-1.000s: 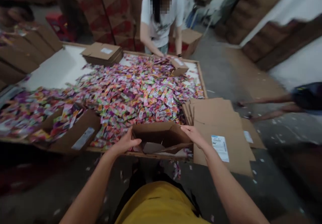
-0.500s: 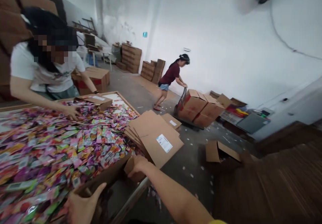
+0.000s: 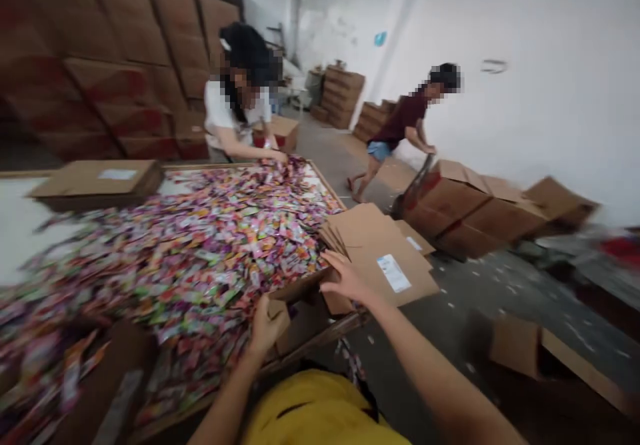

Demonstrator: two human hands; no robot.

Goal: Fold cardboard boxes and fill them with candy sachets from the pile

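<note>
An open cardboard box (image 3: 303,330) sits at the near edge of the table, its inside dark. My left hand (image 3: 267,325) is closed around the box's left end. At the right end, my right hand (image 3: 347,282) grips the wall, thumb and fingers on either side of it. Small, colourful plastic packets (image 3: 200,252) lie heaped across the table beyond the box. Just past my right hand is a stack of flat cardboard pieces (image 3: 370,238), the top one with a white label.
A co-worker in white (image 3: 237,112) reaches into the packets at the far side. Another person (image 3: 395,128) pushes a trolley of cartons (image 3: 470,198). A closed box (image 3: 100,182) rests on the table's far left. An open carton (image 3: 515,348) stands at right; tall carton stacks (image 3: 120,85) line the back left.
The view has swung left, showing more of the table and the stacked cartons. My left hand now grips the box's left end, with its thumb no longer raised. The trolley has moved right.
</note>
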